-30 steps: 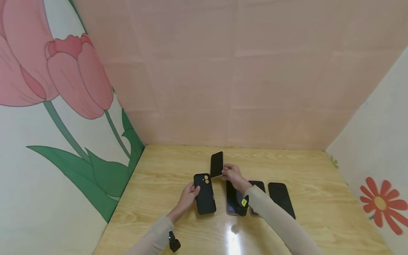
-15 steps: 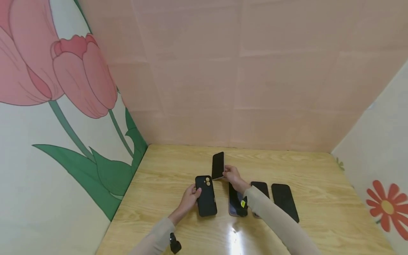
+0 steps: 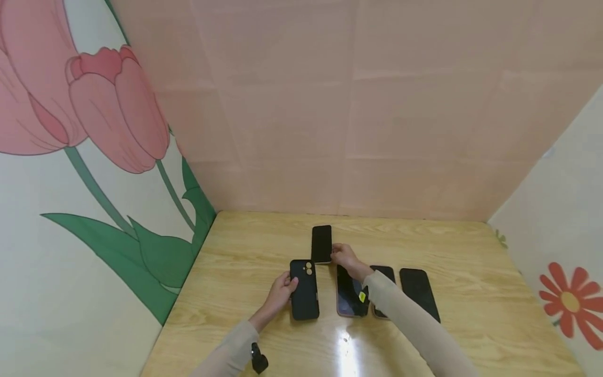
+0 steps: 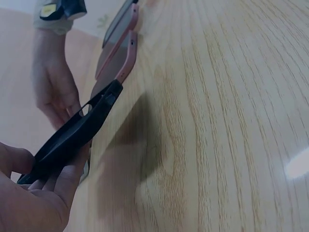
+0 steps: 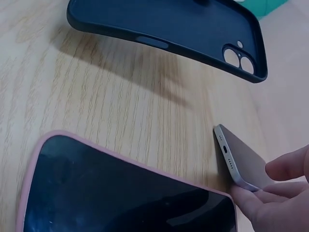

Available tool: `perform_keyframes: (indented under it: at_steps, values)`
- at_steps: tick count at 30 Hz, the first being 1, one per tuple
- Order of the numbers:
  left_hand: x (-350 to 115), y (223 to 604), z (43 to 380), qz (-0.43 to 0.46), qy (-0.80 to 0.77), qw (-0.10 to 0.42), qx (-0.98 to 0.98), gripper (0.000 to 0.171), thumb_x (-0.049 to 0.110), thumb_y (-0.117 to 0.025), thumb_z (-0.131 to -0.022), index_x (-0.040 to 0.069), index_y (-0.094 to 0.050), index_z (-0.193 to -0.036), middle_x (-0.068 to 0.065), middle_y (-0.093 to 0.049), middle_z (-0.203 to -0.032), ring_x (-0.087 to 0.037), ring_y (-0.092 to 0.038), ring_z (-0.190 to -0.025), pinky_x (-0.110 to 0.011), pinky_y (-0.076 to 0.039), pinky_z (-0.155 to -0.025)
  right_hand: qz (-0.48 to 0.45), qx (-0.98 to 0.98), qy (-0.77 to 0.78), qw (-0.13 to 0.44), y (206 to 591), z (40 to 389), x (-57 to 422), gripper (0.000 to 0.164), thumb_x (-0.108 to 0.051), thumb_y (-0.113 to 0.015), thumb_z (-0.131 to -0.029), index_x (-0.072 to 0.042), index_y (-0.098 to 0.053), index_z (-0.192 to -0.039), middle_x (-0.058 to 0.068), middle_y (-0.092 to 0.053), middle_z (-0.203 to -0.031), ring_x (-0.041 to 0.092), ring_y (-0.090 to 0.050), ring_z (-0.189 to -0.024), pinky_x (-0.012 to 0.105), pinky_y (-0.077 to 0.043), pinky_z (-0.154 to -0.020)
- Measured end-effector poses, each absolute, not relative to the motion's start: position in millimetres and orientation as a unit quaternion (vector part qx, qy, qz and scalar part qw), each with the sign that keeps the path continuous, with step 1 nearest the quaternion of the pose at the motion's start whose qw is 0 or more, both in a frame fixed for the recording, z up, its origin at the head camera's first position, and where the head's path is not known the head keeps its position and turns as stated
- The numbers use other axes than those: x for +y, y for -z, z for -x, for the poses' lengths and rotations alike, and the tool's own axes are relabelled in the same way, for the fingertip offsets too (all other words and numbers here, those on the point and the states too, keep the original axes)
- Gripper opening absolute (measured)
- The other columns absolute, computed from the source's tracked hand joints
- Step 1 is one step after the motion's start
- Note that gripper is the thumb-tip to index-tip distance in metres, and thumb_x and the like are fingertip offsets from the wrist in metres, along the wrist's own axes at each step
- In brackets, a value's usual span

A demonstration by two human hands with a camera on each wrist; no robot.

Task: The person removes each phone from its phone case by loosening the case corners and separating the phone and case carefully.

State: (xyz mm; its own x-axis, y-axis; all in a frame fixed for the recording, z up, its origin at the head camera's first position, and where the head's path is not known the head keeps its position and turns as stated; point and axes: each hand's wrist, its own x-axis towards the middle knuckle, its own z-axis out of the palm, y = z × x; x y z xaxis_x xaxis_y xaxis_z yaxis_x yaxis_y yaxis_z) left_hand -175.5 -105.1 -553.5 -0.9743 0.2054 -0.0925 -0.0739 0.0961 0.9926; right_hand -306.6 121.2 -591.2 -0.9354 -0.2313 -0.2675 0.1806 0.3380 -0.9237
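I find the left hand (image 3: 279, 292) gripping a black case (image 3: 306, 298), as yet empty, and the right hand (image 3: 347, 257) pinching an uncased phone (image 3: 322, 244).

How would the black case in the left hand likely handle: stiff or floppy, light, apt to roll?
The case is probably light, being a thin, hollow shell. It is likely stiff, since it shows no sag in the left hand. Its flat shape suggests it would slide rather than roll.

left hand (image 3: 279, 291) in a pinch, right hand (image 3: 347, 258) farther forward
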Motion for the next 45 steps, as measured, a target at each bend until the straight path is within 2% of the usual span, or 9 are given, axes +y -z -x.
perform_keyframes:
  at_steps: [9, 12, 16, 22, 27, 30, 33, 38, 45]
  values:
    - [-100.1, 545.2, 171.1, -0.046, -0.657, 0.106, 0.745, 0.041, 0.008, -0.045, -0.105, -0.020, -0.042, -0.134, -0.035, -0.063, -0.109, -0.046, -0.065, -0.095, -0.052, -0.057, -0.077, 0.042, 0.780, 0.590, 0.203, 589.4, 306.2, 130.5, 0.051, 0.006, -0.043, -0.095, 0.019, -0.030, -0.143, 0.038, -0.031, -0.148, 0.048, -0.038, -0.133, 0.056, -0.035, -0.109]
    - [-99.7, 545.9, 170.8, -0.047, -0.652, 0.113, 0.749, 0.043, 0.010, -0.045, -0.106, -0.021, -0.041, -0.135, -0.034, -0.063, -0.112, -0.045, -0.064, -0.100, -0.050, -0.056, -0.081, 0.057, 0.783, 0.586, 0.199, 588.1, 305.5, 134.3, 0.051, 0.006, -0.042, -0.093, 0.021, -0.033, -0.141, 0.039, -0.034, -0.145, 0.048, -0.041, -0.130, 0.057, -0.039, -0.105]
    - [-100.1, 548.2, 170.8, -0.045, -0.656, 0.126, 0.743, 0.043, 0.012, -0.044, -0.106, -0.020, -0.041, -0.136, -0.034, -0.061, -0.118, -0.044, -0.063, -0.106, -0.049, -0.055, -0.087, 0.063, 0.793, 0.575, 0.191, 586.5, 303.7, 141.1, 0.043, 0.004, -0.041, -0.097, 0.019, -0.040, -0.138, 0.037, -0.042, -0.140, 0.047, -0.046, -0.126, 0.056, -0.043, -0.102]
    - [-98.0, 548.4, 170.4, -0.048, -0.666, 0.124, 0.734, 0.043, 0.012, -0.044, -0.107, -0.020, -0.042, -0.135, -0.035, -0.061, -0.119, -0.045, -0.063, -0.107, -0.049, -0.055, -0.087, 0.051, 0.810, 0.559, 0.171, 581.5, 297.3, 154.6, 0.042, 0.007, -0.041, -0.092, 0.015, -0.049, -0.133, 0.032, -0.052, -0.131, 0.045, -0.050, -0.121, 0.054, -0.043, -0.102]
    - [-94.5, 549.7, 169.3, -0.046, -0.667, 0.125, 0.733, 0.043, 0.013, -0.044, -0.107, -0.020, -0.041, -0.135, -0.034, -0.061, -0.119, -0.044, -0.063, -0.107, -0.047, -0.055, -0.088, 0.069, 0.815, 0.551, 0.165, 571.2, 285.7, 162.0, 0.037, 0.007, -0.043, -0.095, 0.015, -0.052, -0.130, 0.031, -0.056, -0.126, 0.045, -0.052, -0.119, 0.054, -0.043, -0.102]
    - [-92.4, 550.9, 169.0, -0.046, -0.669, 0.127, 0.731, 0.042, 0.013, -0.044, -0.107, -0.020, -0.043, -0.134, -0.033, -0.062, -0.117, -0.043, -0.064, -0.105, -0.045, -0.056, -0.084, 0.090, 0.820, 0.542, 0.160, 565.9, 276.2, 165.4, 0.033, 0.008, -0.044, -0.096, 0.016, -0.055, -0.126, 0.032, -0.058, -0.122, 0.046, -0.053, -0.117, 0.053, -0.046, -0.098]
    - [-93.0, 552.6, 169.2, -0.048, -0.670, 0.127, 0.730, 0.041, 0.012, -0.044, -0.107, -0.019, -0.044, -0.134, -0.032, -0.064, -0.114, -0.040, -0.067, -0.097, -0.038, -0.057, -0.074, 0.117, 0.820, 0.538, 0.156, 569.7, 272.9, 168.3, 0.030, 0.010, -0.044, -0.096, 0.017, -0.055, -0.123, 0.033, -0.059, -0.119, 0.049, -0.055, -0.112, 0.054, -0.049, -0.093]
    - [-93.8, 554.6, 170.0, -0.048, -0.668, 0.124, 0.732, 0.040, 0.012, -0.045, -0.107, -0.018, -0.046, -0.133, -0.032, -0.066, -0.108, -0.033, -0.066, -0.080, -0.027, -0.046, -0.057, 0.157, 0.807, 0.548, 0.157, 582.2, 270.8, 176.4, 0.028, 0.012, -0.044, -0.095, 0.017, -0.056, -0.121, 0.034, -0.061, -0.112, 0.048, -0.058, -0.101, 0.056, -0.052, -0.084]
    - [-94.0, 555.5, 168.3, -0.049, -0.665, 0.113, 0.737, 0.039, 0.010, -0.046, -0.106, -0.019, -0.047, -0.131, -0.032, -0.067, -0.106, -0.032, -0.068, -0.081, -0.025, -0.048, -0.057, 0.170, 0.797, 0.551, 0.182, 578.8, 256.2, 184.0, 0.028, 0.007, -0.043, -0.100, 0.015, -0.054, -0.124, 0.027, -0.064, -0.110, 0.039, -0.062, -0.097, 0.049, -0.053, -0.084]
